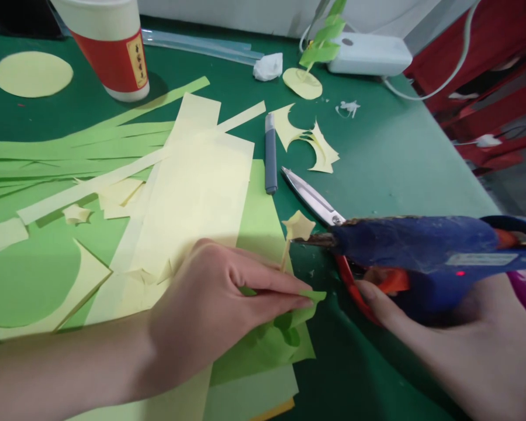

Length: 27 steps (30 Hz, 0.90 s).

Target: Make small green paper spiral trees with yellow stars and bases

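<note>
Pale yellow paper made the small star [301, 225], which stood in the head view at the top of a thin stick [284, 255], just above the left hand [210, 286]. The thumb and forefinger of this hand were pinched together on a green paper strip [307, 305], whose loose part curled below them; the stick went down behind the forefinger, so I could not tell how firmly it was held. The right hand [473, 339] was wrapped around the handle of a blue glue gun [421, 245], but most of its fingers were hidden, and I could not tell if the trigger was pressed. The nozzle was at the stick, close under the star; whether they touched was not clear.

In my judgement, the star and the strip were very light and soft, easy to crush or to crease, and the stick was stiff but probably easy to snap. It seemed best to take the stick low, with a gentle pinch, and to keep the fingertips away from the star's points and from the nozzle, likely hot. The gun looked the heaviest piece, needing a full grip on its handle.
</note>
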Motion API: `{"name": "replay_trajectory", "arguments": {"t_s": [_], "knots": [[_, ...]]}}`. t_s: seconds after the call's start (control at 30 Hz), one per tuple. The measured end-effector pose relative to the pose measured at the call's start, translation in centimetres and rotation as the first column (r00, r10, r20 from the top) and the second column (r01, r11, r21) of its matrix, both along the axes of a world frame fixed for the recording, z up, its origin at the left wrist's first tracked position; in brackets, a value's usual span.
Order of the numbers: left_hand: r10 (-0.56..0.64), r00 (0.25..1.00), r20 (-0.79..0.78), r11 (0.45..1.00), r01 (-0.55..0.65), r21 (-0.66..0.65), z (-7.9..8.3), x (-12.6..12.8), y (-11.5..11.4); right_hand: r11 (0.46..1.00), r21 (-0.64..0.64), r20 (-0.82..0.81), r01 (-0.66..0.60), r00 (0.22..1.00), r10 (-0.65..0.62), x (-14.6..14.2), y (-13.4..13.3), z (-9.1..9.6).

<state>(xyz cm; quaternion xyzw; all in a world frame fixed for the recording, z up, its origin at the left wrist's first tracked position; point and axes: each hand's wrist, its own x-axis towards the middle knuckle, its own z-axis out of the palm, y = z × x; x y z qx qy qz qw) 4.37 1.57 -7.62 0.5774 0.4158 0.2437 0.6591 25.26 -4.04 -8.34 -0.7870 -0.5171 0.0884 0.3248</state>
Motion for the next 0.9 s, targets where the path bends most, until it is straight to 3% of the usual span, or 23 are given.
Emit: {"name": "replay_trajectory", "arguments": {"t_s": [0.43, 0.9], "knots": [[0.016, 1.000, -0.023, 1.000, -0.016, 0.006, 0.07, 0.01, -0.11, 1.000, 0.000, 0.041, -0.022, 0.999, 0.022, -0.07, -0.01, 0.09], [0.027, 0.999, -0.018, 1.000, -0.027, 0.001, 0.01, 0.04, -0.10, 0.999, 0.033, -0.023, 0.029, 0.999, -0.028, -0.69, -0.56, -0.37]]}}
